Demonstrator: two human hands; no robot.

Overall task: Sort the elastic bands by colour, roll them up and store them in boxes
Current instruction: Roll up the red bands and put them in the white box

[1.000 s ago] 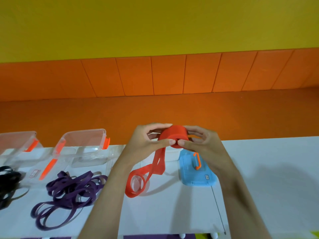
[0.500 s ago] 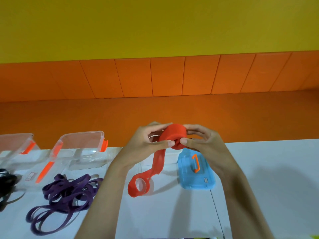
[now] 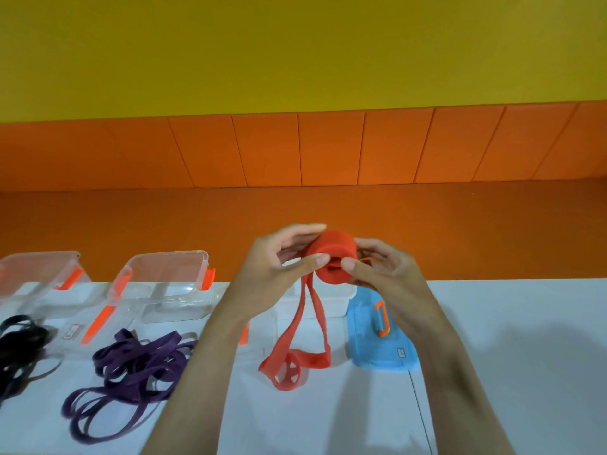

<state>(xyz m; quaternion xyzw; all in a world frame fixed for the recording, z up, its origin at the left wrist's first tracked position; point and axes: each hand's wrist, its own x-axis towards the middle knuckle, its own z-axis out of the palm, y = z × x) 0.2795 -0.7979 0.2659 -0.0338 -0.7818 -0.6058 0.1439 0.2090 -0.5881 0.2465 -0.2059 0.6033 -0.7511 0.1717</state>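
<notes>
Grip: left hand (image 3: 272,274) and right hand (image 3: 387,277) both pinch the rolled red band (image 3: 335,257), held up off the table (image 3: 492,356).

Thumbs press the roll's near face and fingers wrap behind it. The loose tail (image 3: 295,349) hangs below the grip, its end lying on the table. Judged light, soft and springy, and likely to unwind if released; best held across the outer wrap. An open clear box (image 3: 170,280) stands left of the grip.

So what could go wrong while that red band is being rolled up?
The red roll is only pinched between the left hand and right hand; if a thumb slips, it could spring loose. Its unrolled tail lies looped on the table and might wind in twisted.
</notes>
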